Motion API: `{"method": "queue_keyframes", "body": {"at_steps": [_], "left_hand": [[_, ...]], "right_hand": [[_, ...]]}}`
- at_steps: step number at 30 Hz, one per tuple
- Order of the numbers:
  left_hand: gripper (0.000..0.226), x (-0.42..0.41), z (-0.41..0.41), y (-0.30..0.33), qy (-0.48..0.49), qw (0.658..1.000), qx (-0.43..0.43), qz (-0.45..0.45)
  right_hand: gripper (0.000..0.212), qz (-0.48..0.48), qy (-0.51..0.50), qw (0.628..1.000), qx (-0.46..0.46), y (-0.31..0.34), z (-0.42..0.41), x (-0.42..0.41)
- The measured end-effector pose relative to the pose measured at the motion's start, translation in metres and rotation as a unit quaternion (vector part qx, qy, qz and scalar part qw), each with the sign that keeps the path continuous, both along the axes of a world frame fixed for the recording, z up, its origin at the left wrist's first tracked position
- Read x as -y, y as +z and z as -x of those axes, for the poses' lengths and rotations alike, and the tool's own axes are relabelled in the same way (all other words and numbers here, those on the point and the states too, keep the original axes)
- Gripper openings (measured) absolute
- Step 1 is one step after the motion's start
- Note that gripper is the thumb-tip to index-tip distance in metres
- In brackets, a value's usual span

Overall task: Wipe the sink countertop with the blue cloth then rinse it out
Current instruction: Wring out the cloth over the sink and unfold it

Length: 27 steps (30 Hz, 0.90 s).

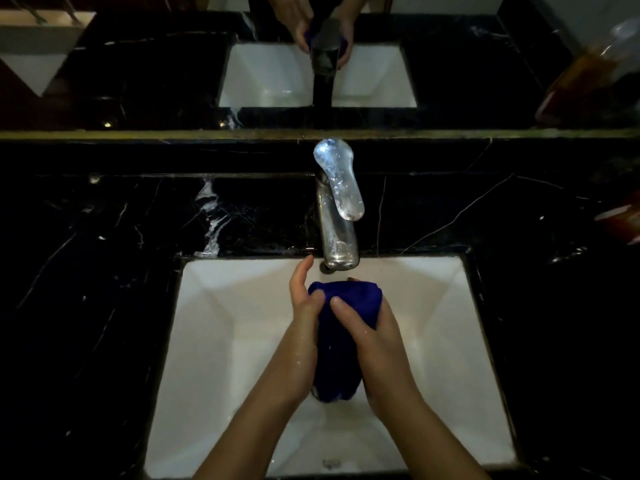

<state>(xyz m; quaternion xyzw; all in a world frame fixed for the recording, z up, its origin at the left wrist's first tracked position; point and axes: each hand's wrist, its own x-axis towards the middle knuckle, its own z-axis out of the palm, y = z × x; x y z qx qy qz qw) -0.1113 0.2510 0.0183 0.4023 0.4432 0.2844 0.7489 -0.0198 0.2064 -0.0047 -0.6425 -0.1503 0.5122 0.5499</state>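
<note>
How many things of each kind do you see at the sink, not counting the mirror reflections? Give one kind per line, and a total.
Blue cloth: 1
Faucet: 1
White sink basin: 1
Black marble countertop: 1
Hands gripping the cloth: 2, left hand and right hand
Total: 6

Black veined marble countertop (104, 271) carries a chrome faucet (337, 216) behind the white sink (450, 323).

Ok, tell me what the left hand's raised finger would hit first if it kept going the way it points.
Probably the tap: the left hand points a finger at its spout end, just above the cloth. Depth is unclear; it might pass beside.
</note>
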Motion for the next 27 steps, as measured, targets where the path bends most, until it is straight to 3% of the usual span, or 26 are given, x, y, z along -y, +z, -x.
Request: {"method": "queue_keyframes", "body": {"at_steps": [2,4,6,9,11,16,20,24,27], "left_hand": [[0.043,0.009,0.000,0.009,-0.009,0.997,-0.067,-0.033],[0.044,0.015,0.005,0.013,0.046,0.985,-0.154,-0.066],[0.038,0.020,0.015,0.015,0.106,0.974,-0.198,-0.020],[0.034,0.029,0.020,0.032,0.085,0.972,-0.100,0.193],[0.039,0.034,0.014,0.046,0.060,0.958,-0.027,0.279],[0.019,0.017,0.008,0.064,0.084,0.987,-0.069,0.114],[0.017,0.010,-0.002,0.073,0.087,0.990,-0.105,-0.019],[0.032,0.006,-0.003,0.079,0.080,0.985,-0.090,-0.122],[0.037,0.006,0.002,0.078,0.071,0.981,-0.070,-0.166]], "right_hand": [[0.033,-0.001,-0.031,0.998,0.056,0.009,0.006,0.006],[0.037,-0.020,-0.070,0.992,0.104,0.021,0.012,0.011],[0.044,-0.044,-0.115,0.986,0.108,0.035,0.016,0.013],[0.051,-0.086,-0.128,0.982,0.110,0.052,0.021,0.016],[0.046,-0.110,-0.110,0.981,0.115,0.063,0.025,0.016],[0.023,-0.131,-0.041,0.972,0.189,0.082,0.011,0.023],[0.010,-0.130,-0.002,0.970,0.203,0.091,0.006,0.030],[0.045,-0.180,0.113,0.950,0.227,0.105,0.005,0.036],[0.051,-0.167,0.141,0.949,0.226,0.107,-0.004,0.037]]}}
